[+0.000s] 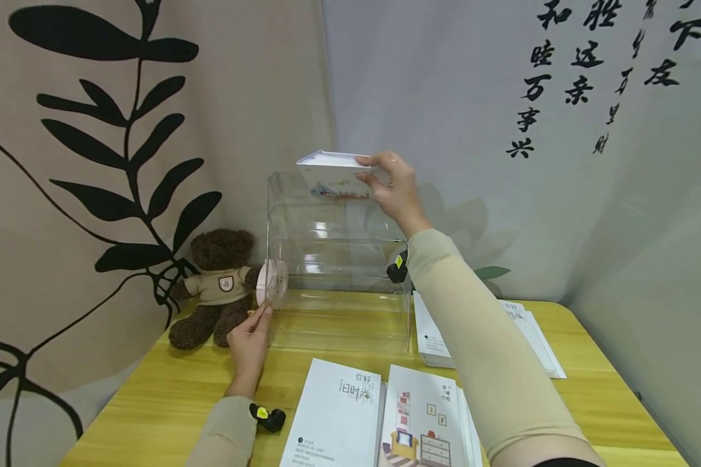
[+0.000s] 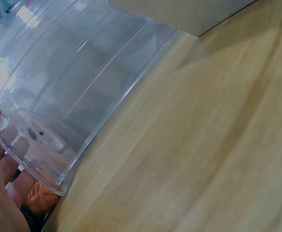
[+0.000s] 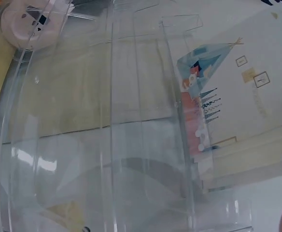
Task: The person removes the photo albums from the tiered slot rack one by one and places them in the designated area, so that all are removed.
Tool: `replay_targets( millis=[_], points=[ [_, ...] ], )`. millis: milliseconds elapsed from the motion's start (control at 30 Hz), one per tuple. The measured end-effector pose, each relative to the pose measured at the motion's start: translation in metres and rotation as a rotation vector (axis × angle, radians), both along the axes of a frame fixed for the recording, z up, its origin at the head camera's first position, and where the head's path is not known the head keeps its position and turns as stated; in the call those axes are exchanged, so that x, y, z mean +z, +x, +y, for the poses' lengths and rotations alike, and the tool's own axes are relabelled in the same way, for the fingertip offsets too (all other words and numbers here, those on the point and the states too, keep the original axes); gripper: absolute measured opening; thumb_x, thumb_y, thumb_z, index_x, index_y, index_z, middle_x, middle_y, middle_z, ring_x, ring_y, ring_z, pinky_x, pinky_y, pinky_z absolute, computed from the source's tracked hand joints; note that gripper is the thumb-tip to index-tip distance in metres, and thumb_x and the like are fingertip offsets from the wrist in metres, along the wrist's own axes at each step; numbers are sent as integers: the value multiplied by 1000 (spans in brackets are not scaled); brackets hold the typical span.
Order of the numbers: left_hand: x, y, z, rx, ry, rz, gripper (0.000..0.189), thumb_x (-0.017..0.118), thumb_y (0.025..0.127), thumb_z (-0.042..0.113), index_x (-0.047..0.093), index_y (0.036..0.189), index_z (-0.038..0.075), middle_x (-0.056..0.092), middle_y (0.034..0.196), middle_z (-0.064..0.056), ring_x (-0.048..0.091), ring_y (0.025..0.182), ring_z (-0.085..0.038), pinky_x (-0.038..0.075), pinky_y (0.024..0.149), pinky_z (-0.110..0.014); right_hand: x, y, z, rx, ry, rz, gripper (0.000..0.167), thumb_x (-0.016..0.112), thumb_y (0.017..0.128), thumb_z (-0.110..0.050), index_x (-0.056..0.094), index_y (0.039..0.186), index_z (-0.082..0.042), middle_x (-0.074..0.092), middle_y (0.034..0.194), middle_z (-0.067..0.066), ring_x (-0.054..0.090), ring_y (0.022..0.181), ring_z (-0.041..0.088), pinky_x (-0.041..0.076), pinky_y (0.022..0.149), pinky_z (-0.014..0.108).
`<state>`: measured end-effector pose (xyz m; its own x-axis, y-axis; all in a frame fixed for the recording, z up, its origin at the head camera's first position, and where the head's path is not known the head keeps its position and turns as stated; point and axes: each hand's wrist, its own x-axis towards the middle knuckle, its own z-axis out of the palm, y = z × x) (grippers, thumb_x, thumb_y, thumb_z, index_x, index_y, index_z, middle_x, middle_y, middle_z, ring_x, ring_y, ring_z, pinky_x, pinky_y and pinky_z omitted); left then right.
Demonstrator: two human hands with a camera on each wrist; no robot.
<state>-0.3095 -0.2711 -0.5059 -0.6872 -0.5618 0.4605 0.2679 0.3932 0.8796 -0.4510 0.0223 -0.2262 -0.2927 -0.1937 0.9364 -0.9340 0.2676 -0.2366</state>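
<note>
A clear plastic rack (image 1: 339, 266) with several tiers stands upright on the table. My left hand (image 1: 250, 344) pinches its lower left side edge; in the left wrist view, the fingers (image 2: 20, 188) curl behind that clear edge. Up at the top of the rack, my right hand (image 1: 396, 191) holds a white book (image 1: 334, 178) by its right end, thumb in front. The right wrist view shows a blue tent drawing on the book (image 3: 257, 53). Its lower edge overlaps the top tier; whether it rests there I cannot tell.
White books (image 1: 333, 415) with printed covers lie at the table's front, and more white books (image 1: 435, 337) lie right of the rack, partly behind my right arm. A brown teddy bear (image 1: 222, 285) sits at the left, beside a round pink object (image 1: 265, 285).
</note>
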Motion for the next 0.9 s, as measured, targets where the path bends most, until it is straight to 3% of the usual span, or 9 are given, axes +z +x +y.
replay_targets(
  millis=[200,467,767,900],
  points=[
    [-2,-1,-1,-33,19,1,33,72,93,43,75,120,23,73,115,8,69,106,-11,51,80,-12,11,7,-5,-54,110,70,23,80,87,-8,77,110,-13,72,102,4,65,94,19,50,82,31],
    [-1,-1,0,-8,-29,20,29,73,94,38,76,118,23,74,112,5,70,100,-7,50,77,-9,24,25,-15,14,224,213,27,75,90,-3,78,115,-14,72,103,6,67,88,19,54,74,29],
    [-3,-5,-2,24,-55,47,22,75,92,35,79,113,27,76,105,4,66,87,9,49,71,-7,29,55,-4,24,63,347,28,84,82,-4,80,109,-10,75,98,11,70,85,22,55,68,32],
    [-3,-5,-4,18,-53,43,22,74,93,38,79,113,31,76,106,5,66,86,11,49,69,-8,30,66,1,54,13,352,27,84,82,-5,79,109,-7,75,99,11,70,83,20,54,67,30]
  ],
)
